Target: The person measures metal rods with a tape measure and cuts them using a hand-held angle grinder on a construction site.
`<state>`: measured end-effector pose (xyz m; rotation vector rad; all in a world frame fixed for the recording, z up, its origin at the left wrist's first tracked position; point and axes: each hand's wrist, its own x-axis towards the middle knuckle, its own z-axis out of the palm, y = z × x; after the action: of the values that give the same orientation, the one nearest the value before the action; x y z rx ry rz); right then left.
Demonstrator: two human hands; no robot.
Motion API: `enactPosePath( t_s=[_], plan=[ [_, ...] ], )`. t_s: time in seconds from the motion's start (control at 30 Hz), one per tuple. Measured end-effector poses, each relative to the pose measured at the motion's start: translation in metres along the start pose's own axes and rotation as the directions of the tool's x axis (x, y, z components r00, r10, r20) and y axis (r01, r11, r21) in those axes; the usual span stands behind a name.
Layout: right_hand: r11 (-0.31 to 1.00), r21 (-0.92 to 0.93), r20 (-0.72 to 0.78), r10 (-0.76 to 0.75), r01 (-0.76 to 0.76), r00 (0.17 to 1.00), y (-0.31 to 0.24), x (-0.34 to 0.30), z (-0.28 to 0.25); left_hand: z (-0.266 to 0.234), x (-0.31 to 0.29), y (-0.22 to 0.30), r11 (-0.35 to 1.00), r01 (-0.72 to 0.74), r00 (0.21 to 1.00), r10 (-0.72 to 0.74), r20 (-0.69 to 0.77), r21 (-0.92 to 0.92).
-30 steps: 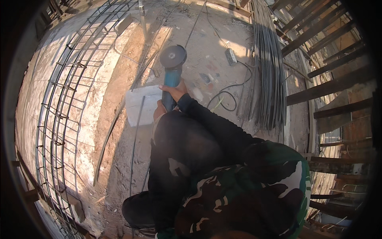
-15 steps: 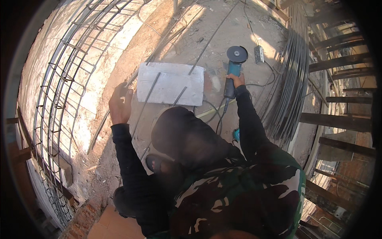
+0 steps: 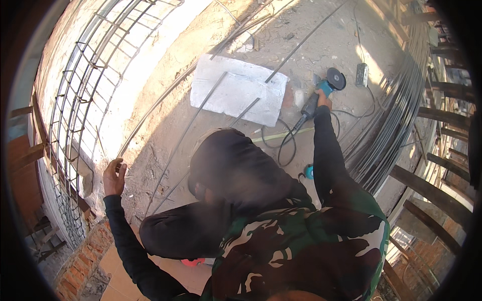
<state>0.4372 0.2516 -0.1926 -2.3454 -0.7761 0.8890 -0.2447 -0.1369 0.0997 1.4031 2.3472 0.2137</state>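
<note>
My right hand [image 3: 324, 99] is closed around an angle grinder [image 3: 312, 104] with a teal-and-black body; its dark cutting disc [image 3: 336, 79] faces up and away from me. At the near end of a long steel rod [image 3: 170, 90], my left hand [image 3: 115, 178] has its fingers curled in on the tip. Between my hands lies a pale, flat slab [image 3: 236, 90] with a whitish top. Across it rest the ends of a second rod [image 3: 201, 106], a short rod [image 3: 246, 111] and a far rod [image 3: 306, 41]. My dark-trousered knees hide part of the ground.
A bundle of steel rods [image 3: 396, 138] lies at the right beside timber beams [image 3: 442, 193]. A tied rebar cage [image 3: 80, 85] stands at the left. The grinder's black cable [image 3: 287, 159] loops on the ground near a power strip [image 3: 361, 75]. A teal object [image 3: 309, 171] sits by my right arm.
My left hand has moved back and left along the long rod to its near end. The grinder has turned, its disc now pointing more to the right. The whole view has shifted.
</note>
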Motion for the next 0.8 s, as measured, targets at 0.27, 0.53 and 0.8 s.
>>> enactPosePath(
  t_s=[0.27, 0.53, 0.8],
  plan=[
    [0.966, -0.223, 0.004, -0.135, 0.132, 0.991, -0.002, -0.036, -0.014, 0.081, -0.093, -0.04, 0.991, 0.128, 0.991, -0.129, -0.027, -0.039],
    [0.39, -0.454, -0.008, -0.901, 0.801, 0.434, -0.071, -0.148, -0.018, 0.202, -0.124, -0.007, 0.972, 0.231, 0.966, -0.225, -0.125, 0.04],
    [-0.152, 0.698, 0.582, -0.449, 0.7, -0.678, -0.107, -0.355, 0.083, 0.228, -0.095, 0.011, 0.926, 0.341, 0.928, -0.305, -0.212, 0.16]
  ],
)
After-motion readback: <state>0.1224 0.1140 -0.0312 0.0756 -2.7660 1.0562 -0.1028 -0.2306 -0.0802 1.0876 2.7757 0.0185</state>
